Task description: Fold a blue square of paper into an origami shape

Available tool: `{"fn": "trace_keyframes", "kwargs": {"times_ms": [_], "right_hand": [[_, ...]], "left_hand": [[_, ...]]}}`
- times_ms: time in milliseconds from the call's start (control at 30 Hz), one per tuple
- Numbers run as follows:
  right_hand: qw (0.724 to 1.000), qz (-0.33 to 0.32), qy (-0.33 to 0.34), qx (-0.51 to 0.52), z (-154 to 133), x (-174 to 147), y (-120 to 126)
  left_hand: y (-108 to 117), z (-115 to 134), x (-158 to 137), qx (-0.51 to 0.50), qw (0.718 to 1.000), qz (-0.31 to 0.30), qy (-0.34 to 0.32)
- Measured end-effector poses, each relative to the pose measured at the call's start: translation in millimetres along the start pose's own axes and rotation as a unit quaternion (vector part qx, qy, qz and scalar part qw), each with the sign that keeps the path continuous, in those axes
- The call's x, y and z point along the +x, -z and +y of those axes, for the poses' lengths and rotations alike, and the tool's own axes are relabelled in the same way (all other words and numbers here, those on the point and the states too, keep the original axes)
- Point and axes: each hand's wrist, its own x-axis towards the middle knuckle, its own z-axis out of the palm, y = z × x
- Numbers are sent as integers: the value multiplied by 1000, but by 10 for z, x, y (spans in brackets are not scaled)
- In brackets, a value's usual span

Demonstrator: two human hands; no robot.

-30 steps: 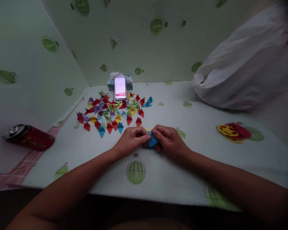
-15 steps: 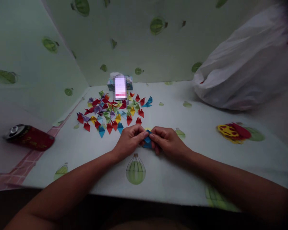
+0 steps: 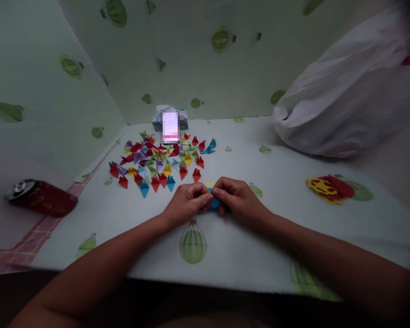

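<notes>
Between my two hands is a small piece of blue origami paper (image 3: pixel 214 204), partly folded and mostly covered by fingers. My left hand (image 3: pixel 188 200) pinches it from the left with thumb and fingers. From the right, my right hand (image 3: pixel 237 196) pinches it too, and the two thumbs nearly meet over it. A bit of yellow shows just behind the blue paper. Beyond my hands lie many small folded paper pieces (image 3: pixel 167 170) in red, blue, green, yellow and purple, pointed like little birds.
A lit phone (image 3: pixel 171 125), blurred out, leans on a tissue box (image 3: pixel 183 117) at the back. To the left lies a red can (image 3: pixel 49 198) on its side. A white plastic bag (image 3: pixel 338 100) bulges at the right, behind red and yellow cut-out shapes (image 3: pixel 328 187).
My fingers have shifted slightly on the blue paper, which sits flatter and shows a little more to the right. The camera view has moved a touch; the other things stay put.
</notes>
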Motion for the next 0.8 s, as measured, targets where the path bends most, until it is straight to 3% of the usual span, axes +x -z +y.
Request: {"fn": "trace_keyframes", "kwargs": {"times_ms": [167, 233, 367, 600, 800], "right_hand": [[995, 58, 35, -80, -37, -44, -29], [996, 70, 24, -58, -21, -39, -38], [999, 35, -10, 28, 26, -2, -28], [999, 43, 19, -21, 4, -31, -33], [997, 50, 5, 53, 45, 24, -14]], "left_hand": [[-36, -15, -6, -25, 999, -16, 17], [-32, -17, 0, -33, 999, -8, 10], [-2, -16, 16, -32, 999, 27, -13], [-6, -23, 4, -15, 999, 35, -26], [-6, -48, 44, -100, 994, 43, -23]]}}
